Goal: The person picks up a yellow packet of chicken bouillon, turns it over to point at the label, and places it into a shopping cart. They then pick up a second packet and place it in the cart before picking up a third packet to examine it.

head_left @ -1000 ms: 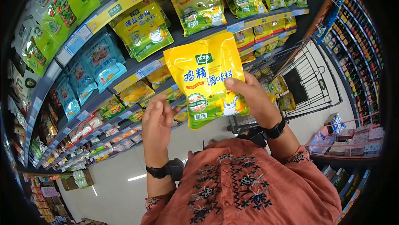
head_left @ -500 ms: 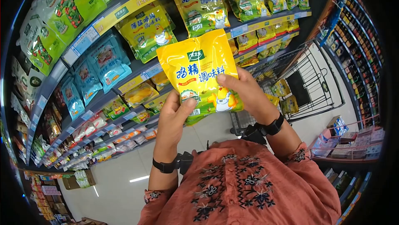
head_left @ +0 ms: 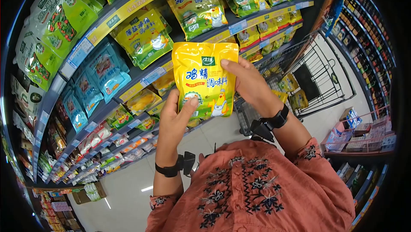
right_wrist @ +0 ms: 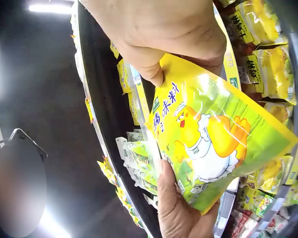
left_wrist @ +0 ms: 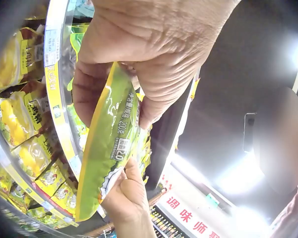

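Item in hand: one yellow seasoning pouch, printed with a cartoon chicken in an apron, held upright in front of the shelving and clear of it.

Grip, left: our left hand clasps the pouch at its lower left corner, thumb laid across the printed front and fingers curled behind; the left wrist view shows the pouch edge-on, pinched between thumb and fingers.

Grip, right: our right hand clasps the upper right edge, thumb on the front near the top, fingers wrapped round the back. The right wrist view confirms the thumb pressed on the pouch face.

Location: the pouch sits between both hands at chest height, just before the shelf rows, touching none of them.

Surroundings: like yellow-green pouches on the shelf behind; blue packets to their left; a wire shopping cart to the right, with a few small yellow packs inside; a display of small boxed goods at the far right.

Progress, as we judge it: the pouch is off the shelf and fully in our grasp, front turned toward us as for reading. It is not yet in the cart, nor back on a shelf; that placing remains open.
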`<state>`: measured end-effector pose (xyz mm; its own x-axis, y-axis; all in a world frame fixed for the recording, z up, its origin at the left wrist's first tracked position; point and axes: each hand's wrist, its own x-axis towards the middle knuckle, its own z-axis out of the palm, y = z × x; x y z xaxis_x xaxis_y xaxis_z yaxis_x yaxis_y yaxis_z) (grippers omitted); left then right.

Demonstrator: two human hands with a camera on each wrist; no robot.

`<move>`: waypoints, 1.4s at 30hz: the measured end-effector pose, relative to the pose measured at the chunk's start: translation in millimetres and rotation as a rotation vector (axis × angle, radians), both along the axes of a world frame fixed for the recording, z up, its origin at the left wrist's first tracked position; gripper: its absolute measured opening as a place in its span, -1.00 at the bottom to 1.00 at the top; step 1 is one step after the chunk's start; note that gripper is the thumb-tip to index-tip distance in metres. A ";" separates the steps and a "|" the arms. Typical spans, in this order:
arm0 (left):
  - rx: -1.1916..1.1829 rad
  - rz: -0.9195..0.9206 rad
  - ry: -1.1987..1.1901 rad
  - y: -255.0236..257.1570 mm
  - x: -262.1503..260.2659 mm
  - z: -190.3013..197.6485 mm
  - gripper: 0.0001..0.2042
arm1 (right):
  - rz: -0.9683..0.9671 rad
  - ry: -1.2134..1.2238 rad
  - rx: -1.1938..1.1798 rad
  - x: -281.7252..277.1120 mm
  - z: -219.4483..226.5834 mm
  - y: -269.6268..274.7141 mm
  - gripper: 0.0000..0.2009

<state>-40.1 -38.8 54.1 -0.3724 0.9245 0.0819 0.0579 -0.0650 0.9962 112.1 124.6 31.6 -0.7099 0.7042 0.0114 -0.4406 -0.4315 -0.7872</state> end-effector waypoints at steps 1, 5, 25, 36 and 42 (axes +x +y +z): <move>-0.010 0.005 0.010 0.4 -0.2 1.5 -0.69 | -0.005 0.000 0.007 0.0 2.8 0.7 -0.64; -0.011 0.022 0.003 2.2 -1.6 2.8 -0.66 | -0.022 -0.012 0.076 -0.4 14.7 -0.3 -0.65; 0.489 -0.773 -1.342 28.8 -12.1 5.9 -0.69 | 0.109 -0.105 0.599 -28.7 84.7 -13.4 -0.51; 0.531 -0.940 -1.314 32.7 -5.8 4.4 -0.63 | 0.128 -0.023 0.525 -56.0 91.0 -11.0 -0.74; 0.506 -0.985 -1.309 36.5 -10.3 3.2 -0.67 | 0.100 -0.023 0.547 -58.0 96.9 -13.4 -0.73</move>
